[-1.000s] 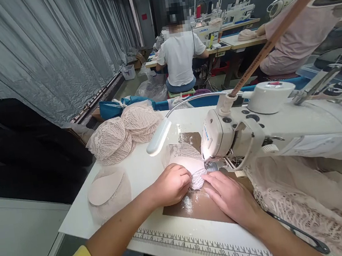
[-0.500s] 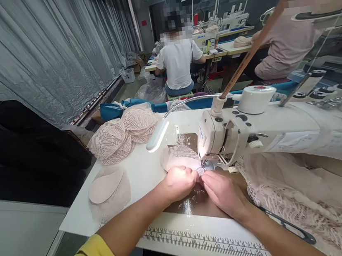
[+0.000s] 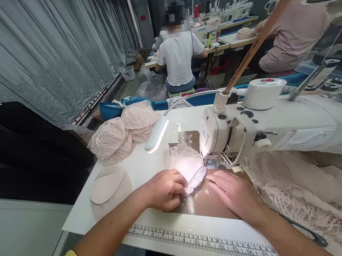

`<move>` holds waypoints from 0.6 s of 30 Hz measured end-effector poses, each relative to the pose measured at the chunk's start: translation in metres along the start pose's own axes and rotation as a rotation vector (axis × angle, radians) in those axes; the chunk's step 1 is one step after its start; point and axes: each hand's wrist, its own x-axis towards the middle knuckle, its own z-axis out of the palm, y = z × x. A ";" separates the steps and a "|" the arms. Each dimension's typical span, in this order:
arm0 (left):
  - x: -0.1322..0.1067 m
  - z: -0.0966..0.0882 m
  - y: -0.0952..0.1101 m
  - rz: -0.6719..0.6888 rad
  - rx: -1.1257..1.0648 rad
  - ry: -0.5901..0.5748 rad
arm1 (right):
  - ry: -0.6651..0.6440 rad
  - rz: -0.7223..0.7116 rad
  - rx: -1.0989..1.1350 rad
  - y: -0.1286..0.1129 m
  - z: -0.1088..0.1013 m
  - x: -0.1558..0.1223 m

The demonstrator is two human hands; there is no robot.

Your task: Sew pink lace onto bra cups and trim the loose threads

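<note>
A pale pink bra cup with a lace edge lies under the needle area of the white sewing machine, lit by its lamp. My left hand is closed on the cup's near left edge, fingers curled over the lace. To the right of the cup, my right hand rests with its fingers stretched out flat on the brown plate. Its fingertips are close to the lace edge, and nothing shows in them. The needle tip itself is hard to make out.
Lace-covered cups are piled at the table's back left. Nearer lies a foam cup on mesh. Lace fabric spreads on the right. A ruler strip runs along the front edge. Two people sit at machines beyond.
My left hand has moved left and down, away from the needle area, and more of the cup's lace edge shows. My right hand has drawn slightly right, and the hands are now apart.
</note>
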 end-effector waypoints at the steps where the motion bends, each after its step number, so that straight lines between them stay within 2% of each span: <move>1: 0.000 -0.002 0.002 0.011 -0.030 -0.010 | 0.003 0.001 -0.012 0.001 0.000 -0.001; 6: 0.012 -0.016 0.007 -0.020 -0.203 -0.056 | 0.001 -0.010 -0.041 0.001 0.000 -0.002; 9: 0.028 -0.021 0.000 -0.012 -0.211 -0.015 | -0.008 -0.001 -0.046 0.002 0.001 -0.001; 13: 0.048 -0.008 -0.016 0.032 -0.063 0.030 | -0.026 0.006 -0.044 0.004 0.001 -0.001; 18: 0.051 0.015 -0.026 0.023 0.100 0.017 | -0.050 0.033 -0.060 0.004 0.000 0.001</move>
